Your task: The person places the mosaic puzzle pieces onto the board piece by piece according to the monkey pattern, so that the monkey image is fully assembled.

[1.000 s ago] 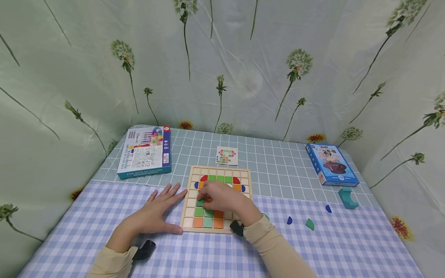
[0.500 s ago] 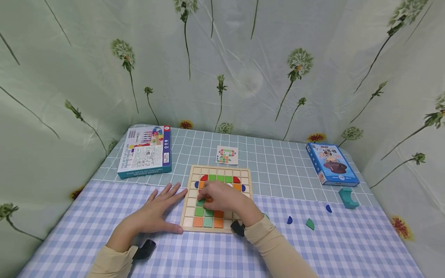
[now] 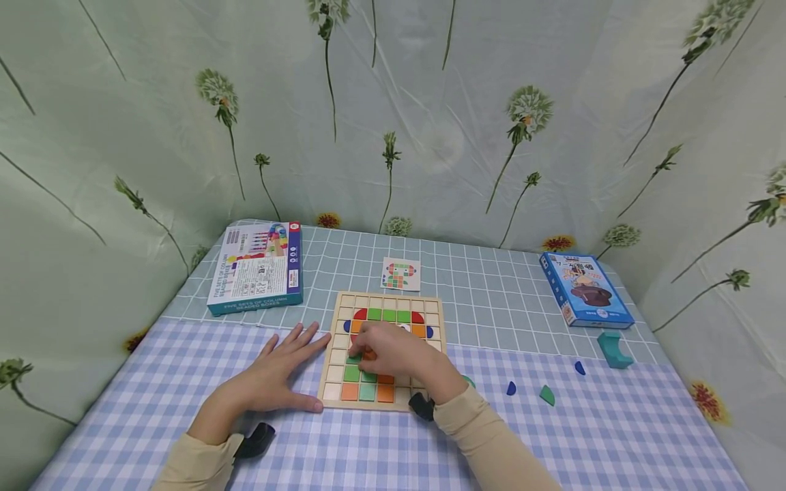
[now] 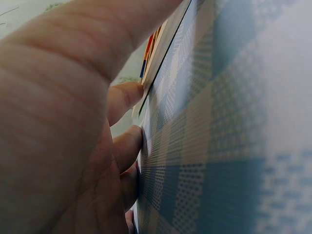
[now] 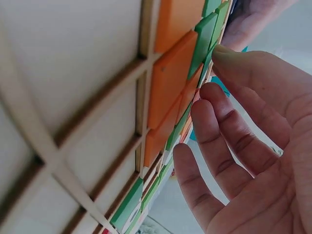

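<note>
A wooden grid board (image 3: 443,346) lies on the cloth, with red, green, orange and blue tiles in its cells. My right hand (image 3: 393,348) reaches over the board and pinches a small green tile (image 3: 354,359) at its left part with thumb and index finger; the hand hides the middle cells. In the right wrist view, the thumb tip is right at the green tile (image 5: 207,61), beside orange tiles (image 5: 170,73). My left hand (image 3: 276,375) lies spread on the cloth, with thumb and index fingertip at the board's left edge.
A pattern card (image 3: 402,274) lies behind the board. A puzzle box (image 3: 258,269) stands back left, a blue box (image 3: 586,290) back right, near a teal curved block (image 3: 614,350). Loose blue half-rounds (image 3: 512,389) and a green quarter-round (image 3: 548,395) lie to the right.
Almost nothing differs: the right hand stays over the same green tile, with only a slight shift of its wrist. The left hand keeps its place.
</note>
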The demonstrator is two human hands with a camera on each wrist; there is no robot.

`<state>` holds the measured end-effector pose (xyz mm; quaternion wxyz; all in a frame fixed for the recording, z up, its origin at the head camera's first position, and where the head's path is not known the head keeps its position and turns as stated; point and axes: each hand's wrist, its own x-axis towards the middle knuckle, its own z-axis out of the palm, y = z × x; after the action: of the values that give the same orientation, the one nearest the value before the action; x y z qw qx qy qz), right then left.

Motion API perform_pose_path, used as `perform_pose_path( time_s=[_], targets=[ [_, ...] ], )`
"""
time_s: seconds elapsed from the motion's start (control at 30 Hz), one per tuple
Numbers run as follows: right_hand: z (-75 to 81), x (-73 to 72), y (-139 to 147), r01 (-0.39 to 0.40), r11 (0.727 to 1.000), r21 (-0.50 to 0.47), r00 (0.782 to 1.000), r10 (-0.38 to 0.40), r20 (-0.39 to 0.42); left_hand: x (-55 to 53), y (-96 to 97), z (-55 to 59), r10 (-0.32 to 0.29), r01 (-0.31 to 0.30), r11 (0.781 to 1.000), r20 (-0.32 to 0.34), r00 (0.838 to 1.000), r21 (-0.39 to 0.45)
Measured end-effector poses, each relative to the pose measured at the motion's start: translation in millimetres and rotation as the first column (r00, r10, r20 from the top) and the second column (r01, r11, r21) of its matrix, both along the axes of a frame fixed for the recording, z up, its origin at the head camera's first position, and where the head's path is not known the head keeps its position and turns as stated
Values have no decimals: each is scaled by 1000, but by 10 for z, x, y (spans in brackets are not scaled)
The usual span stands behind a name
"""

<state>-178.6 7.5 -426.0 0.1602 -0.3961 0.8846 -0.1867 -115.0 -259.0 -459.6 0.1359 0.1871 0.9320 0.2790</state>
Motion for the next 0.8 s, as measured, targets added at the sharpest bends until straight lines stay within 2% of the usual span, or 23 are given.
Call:
perform_pose_path(
  time_s=[0.27,0.37,0.57,0.67,0.8],
  targets=[
    [62,77,241,40,999,-20,999,-40,-11,-3,4,-9,0,0,1000,-1,1000,-13],
    [84,110,441,83,996,-33,996,-83,17,-2,5,-11,2,-2,1000,-1,1000,-13],
    [87,158,988,168,985,-48,986,-168,7,0,3,-9,3,-3,1000,-4,1000,-6],
    [99,216,1259,275,962,-8,962,-274,14,1,6,-2,5,-5,1000,0,1000,-5],
    [114,330,1625,420,906,47,906,-422,43,2,9,3,5,-5,1000,2,1000,-8]
  ],
)
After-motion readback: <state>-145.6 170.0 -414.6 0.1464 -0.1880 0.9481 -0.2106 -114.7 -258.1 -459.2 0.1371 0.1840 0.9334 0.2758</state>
